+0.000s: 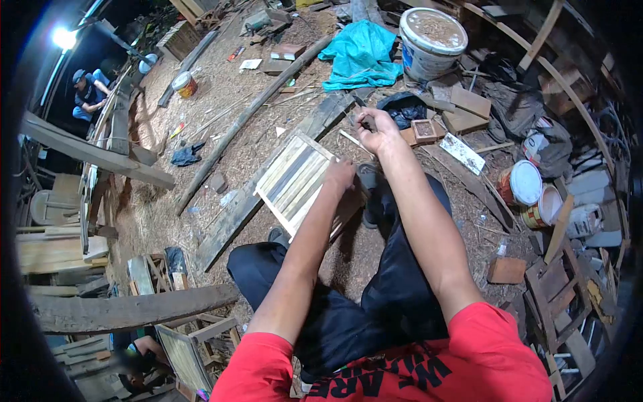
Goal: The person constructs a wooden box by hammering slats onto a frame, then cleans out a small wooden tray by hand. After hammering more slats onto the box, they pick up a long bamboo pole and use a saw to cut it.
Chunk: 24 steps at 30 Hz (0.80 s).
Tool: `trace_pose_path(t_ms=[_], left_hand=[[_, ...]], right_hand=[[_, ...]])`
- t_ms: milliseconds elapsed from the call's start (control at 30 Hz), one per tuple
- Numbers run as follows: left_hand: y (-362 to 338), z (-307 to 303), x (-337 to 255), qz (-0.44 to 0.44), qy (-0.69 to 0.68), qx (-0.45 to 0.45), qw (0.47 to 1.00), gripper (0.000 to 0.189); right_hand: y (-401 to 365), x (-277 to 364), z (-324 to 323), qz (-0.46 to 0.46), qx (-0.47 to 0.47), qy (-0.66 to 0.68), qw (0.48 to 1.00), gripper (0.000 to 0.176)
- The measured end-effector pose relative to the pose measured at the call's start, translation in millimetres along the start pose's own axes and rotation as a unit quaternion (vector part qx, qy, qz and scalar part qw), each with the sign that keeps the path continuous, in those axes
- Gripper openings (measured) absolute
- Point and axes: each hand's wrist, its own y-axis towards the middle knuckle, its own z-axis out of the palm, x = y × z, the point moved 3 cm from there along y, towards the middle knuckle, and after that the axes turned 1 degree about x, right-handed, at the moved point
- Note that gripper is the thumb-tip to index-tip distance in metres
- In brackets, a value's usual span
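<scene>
The half-curled left hand (pixel 341 174), grip unclear, is touching a striped, slatted wooden panel (pixel 295 175) overlapping the edge of a weathered plank (pixel 228 231); the right hand (pixel 378 131) is gripping a dark-headed tool (pixel 360 100). The panel is looking stiff, light, edge-holdable.

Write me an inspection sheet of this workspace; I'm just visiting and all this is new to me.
Surface: ground, strewn with pale shavings or similar debris.
Job's things: slatted wooden panel in front of the person; dark-headed tool, probably a hammer.
Clutter: teal sheet, filled white bucket, long pole.
Hands: left hand at the panel's right side, grip unclear; right hand holding the tool.
Cables: nothing seen clearly.
Surroundings: lit lamp and another person at upper left; picture edges dark.
</scene>
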Motion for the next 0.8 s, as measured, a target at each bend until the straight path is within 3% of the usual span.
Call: trace_pose_path(t_ms=[133,267,400,500,600,633,767,800], left_hand=[[0.1,-20.6,16.7,0.007,-0.032,0.056,0.998,0.058],[-1.7,-17.8,36.6,0.173,-0.068,-0.034,0.982,0.060],[-35.9,-28.0,91.2,0.189,-0.161,-0.108,0.963,0.058],[-69.0,-31.1,151.4,0.134,-0.213,-0.167,0.954,0.061],[-99.6,-14.9,212.9,0.028,-0.218,-0.200,0.955,0.065],[-111.3,-16.7,221.8,-0.009,-0.227,-0.202,0.953,0.065],[-151.4,-25.8,230.0,-0.259,-0.135,-0.020,0.956,0.063],[-157.4,-30.1,225.0,-0.279,-0.111,0.002,0.954,0.061]], right_hand=[[1.4,3.7,8.4,-0.035,-0.014,-0.016,0.999,0.012],[5.1,20.4,12.4,-0.017,0.012,-0.011,1.000,0.011],[-6.8,33.0,15.4,0.027,0.029,-0.015,0.999,0.014],[-0.8,25.4,16.9,0.018,0.009,-0.030,0.999,0.018],[-15.2,12.7,25.6,-0.060,-0.030,-0.091,0.994,0.017],[-12.0,13.2,24.9,-0.033,-0.020,-0.080,0.996,0.016],[-6.0,15.5,20.1,-0.016,0.002,-0.058,0.998,0.012],[-5.4,13.6,18.7,-0.022,0.000,-0.057,0.998,0.012]])
